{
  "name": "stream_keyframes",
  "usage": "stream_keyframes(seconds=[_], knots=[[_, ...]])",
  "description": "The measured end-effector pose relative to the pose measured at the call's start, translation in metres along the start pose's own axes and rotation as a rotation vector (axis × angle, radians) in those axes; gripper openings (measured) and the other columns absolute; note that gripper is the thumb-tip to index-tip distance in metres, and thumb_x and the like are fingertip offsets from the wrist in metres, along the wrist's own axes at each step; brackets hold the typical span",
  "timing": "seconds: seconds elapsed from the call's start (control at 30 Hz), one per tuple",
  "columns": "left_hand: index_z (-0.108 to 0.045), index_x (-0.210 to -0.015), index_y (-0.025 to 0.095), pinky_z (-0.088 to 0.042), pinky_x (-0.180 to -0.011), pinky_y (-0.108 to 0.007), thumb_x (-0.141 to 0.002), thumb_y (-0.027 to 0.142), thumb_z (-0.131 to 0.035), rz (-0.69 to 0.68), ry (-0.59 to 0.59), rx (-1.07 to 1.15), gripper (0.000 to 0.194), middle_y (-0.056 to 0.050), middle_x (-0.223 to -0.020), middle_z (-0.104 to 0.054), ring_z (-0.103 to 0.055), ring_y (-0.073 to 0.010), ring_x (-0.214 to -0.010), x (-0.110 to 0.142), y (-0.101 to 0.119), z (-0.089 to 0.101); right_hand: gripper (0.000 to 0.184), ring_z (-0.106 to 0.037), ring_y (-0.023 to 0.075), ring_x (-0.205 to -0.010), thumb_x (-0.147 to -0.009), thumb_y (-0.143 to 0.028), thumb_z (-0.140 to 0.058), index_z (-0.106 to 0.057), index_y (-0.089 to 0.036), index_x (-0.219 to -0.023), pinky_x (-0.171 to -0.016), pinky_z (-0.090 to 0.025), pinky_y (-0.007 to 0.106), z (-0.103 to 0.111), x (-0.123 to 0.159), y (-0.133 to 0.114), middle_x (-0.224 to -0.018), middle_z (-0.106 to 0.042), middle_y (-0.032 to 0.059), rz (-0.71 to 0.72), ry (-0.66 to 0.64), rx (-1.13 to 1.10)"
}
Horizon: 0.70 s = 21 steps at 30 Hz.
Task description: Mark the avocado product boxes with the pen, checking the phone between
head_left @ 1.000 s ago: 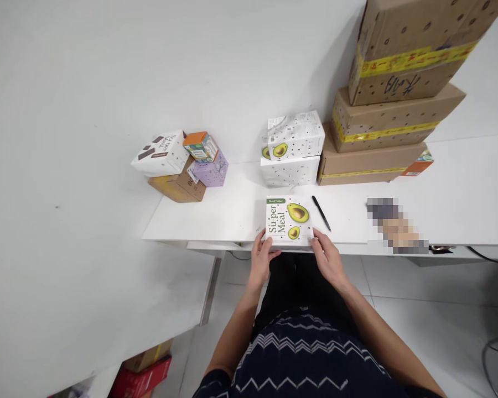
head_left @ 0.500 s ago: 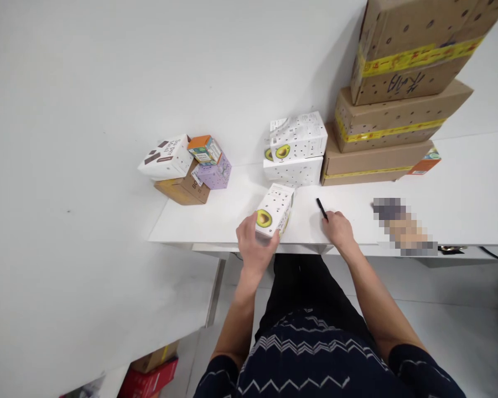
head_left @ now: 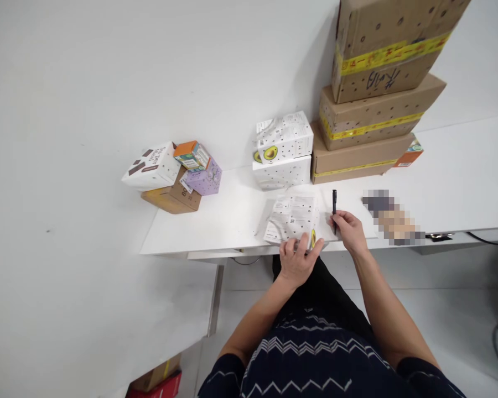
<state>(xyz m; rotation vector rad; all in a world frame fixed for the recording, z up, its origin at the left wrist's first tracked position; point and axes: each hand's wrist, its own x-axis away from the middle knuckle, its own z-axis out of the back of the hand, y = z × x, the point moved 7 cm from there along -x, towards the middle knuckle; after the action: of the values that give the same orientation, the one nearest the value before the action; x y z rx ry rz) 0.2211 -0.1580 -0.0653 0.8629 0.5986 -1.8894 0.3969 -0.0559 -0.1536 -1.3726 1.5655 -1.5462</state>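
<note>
A white box [head_left: 291, 217] with small specks, printed text and an avocado picture at its near right corner lies at the table's front edge. My left hand [head_left: 297, 263] grips its near end, fingertips on top and thumb by the avocado picture; the underside of the grip is hidden. Just right of the box, my right hand [head_left: 352, 231] pinches a black pen [head_left: 334, 203] near its lower end. The pen points away from me and stands apart from the box.
Two similar white boxes [head_left: 283, 172] are stacked behind. Taped brown cartons [head_left: 357, 157] tower at the back right, beside an orange box [head_left: 406, 156]. Several small boxes [head_left: 172, 199] are piled at the left. A blurred-out item [head_left: 392, 216] lies on the white table [head_left: 216, 229] at right.
The white box has been turned, showing a text-covered face, and sits further right with my left hand. My right hand has turned the pen more upright. The camera view has shifted slightly.
</note>
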Motion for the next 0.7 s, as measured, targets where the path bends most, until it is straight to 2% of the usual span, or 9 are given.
stream_keyframes(seconds=[0.1,0.23,0.4,0.47,0.53,0.57,0.63,0.7], knots=[[-0.067,-0.114,0.038,-0.035,-0.088,-0.039,-0.077,0.024,-0.072,-0.061,0.000,0.012,0.040,-0.003,-0.116,-0.065,-0.050,-0.0229,-0.096,0.007,0.013,-0.009,0.022,-0.062,0.0104,-0.061,-0.060,-0.025,-0.073,-0.057,-0.021,-0.075,-0.062,-0.052,0.023,-0.001,0.002,0.003,-0.073,-0.071,-0.0004,-0.038,0.028,-0.110],[-0.068,-0.113,0.035,-0.036,-0.088,-0.038,-0.078,0.016,-0.068,-0.097,-0.016,0.032,0.039,-0.002,-0.116,-0.066,-0.050,-0.0227,-0.099,0.012,0.023,-0.014,0.026,-0.064,0.0103,-0.060,-0.062,-0.025,-0.073,-0.053,-0.021,-0.078,-0.061,-0.053,0.022,-0.006,0.003,0.006,-0.080,-0.074,0.0014,-0.084,-0.042,-0.130],[-0.063,-0.117,0.028,-0.039,-0.092,-0.040,-0.079,0.025,-0.068,-0.028,-0.105,0.241,0.038,-0.008,-0.117,-0.064,-0.052,-0.0247,-0.106,0.009,0.014,-0.010,0.027,-0.064,0.0098,-0.059,-0.065,-0.028,-0.072,-0.051,-0.022,-0.081,-0.057,-0.051,0.021,-0.007,0.005,0.004,-0.083,-0.075,0.0010,-0.067,-0.087,-0.110],[-0.060,-0.118,0.023,-0.041,-0.094,-0.041,-0.081,0.029,-0.065,0.088,-0.045,0.364,0.037,-0.010,-0.114,-0.062,-0.053,-0.0252,-0.109,0.009,-0.006,-0.001,0.027,-0.063,0.0099,-0.058,-0.066,-0.027,-0.071,-0.050,-0.021,-0.081,-0.055,-0.050,0.021,-0.008,0.010,0.003,-0.084,-0.075,0.0012,-0.074,-0.086,-0.094],[-0.055,-0.120,0.019,-0.044,-0.093,-0.041,-0.087,0.031,-0.059,0.312,0.047,0.438,0.036,-0.013,-0.112,-0.060,-0.053,-0.0245,-0.110,0.014,-0.040,0.007,0.026,-0.063,0.0106,-0.056,-0.066,-0.027,-0.070,-0.049,-0.022,-0.081,-0.053,-0.050,0.022,-0.008,0.016,0.003,-0.085,-0.075,0.0014,-0.097,-0.073,-0.063],[-0.053,-0.123,0.018,-0.045,-0.092,-0.040,-0.090,0.032,-0.054,0.456,0.053,0.461,0.036,-0.014,-0.113,-0.058,-0.054,-0.0239,-0.110,0.020,-0.059,0.007,0.025,-0.064,0.0112,-0.056,-0.067,-0.027,-0.069,-0.049,-0.022,-0.082,-0.053,-0.050,0.023,-0.008,0.019,0.003,-0.084,-0.074,0.0013,-0.106,-0.063,-0.042],[-0.051,-0.125,0.017,-0.047,-0.090,-0.039,-0.096,0.039,-0.043,0.740,-0.059,0.524,0.037,-0.014,-0.114,-0.058,-0.055,-0.0226,-0.108,0.035,-0.092,-0.003,0.024,-0.065,0.0128,-0.059,-0.068,-0.027,-0.067,-0.049,-0.022,-0.084,-0.054,-0.051,0.024,-0.009,0.025,0.003,-0.084,-0.074,0.0009,-0.107,-0.040,-0.002],[-0.057,-0.118,0.018,-0.048,-0.088,-0.038,-0.098,0.046,-0.034,0.945,-0.259,0.628,0.042,-0.012,-0.109,-0.061,-0.057,-0.0215,-0.102,0.051,-0.110,-0.018,0.023,-0.067,0.0139,-0.062,-0.070,-0.028,-0.066,-0.049,-0.023,-0.085,-0.057,-0.052,0.026,-0.012,0.028,0.004,-0.085,-0.074,0.0010,-0.088,-0.025,0.021]])
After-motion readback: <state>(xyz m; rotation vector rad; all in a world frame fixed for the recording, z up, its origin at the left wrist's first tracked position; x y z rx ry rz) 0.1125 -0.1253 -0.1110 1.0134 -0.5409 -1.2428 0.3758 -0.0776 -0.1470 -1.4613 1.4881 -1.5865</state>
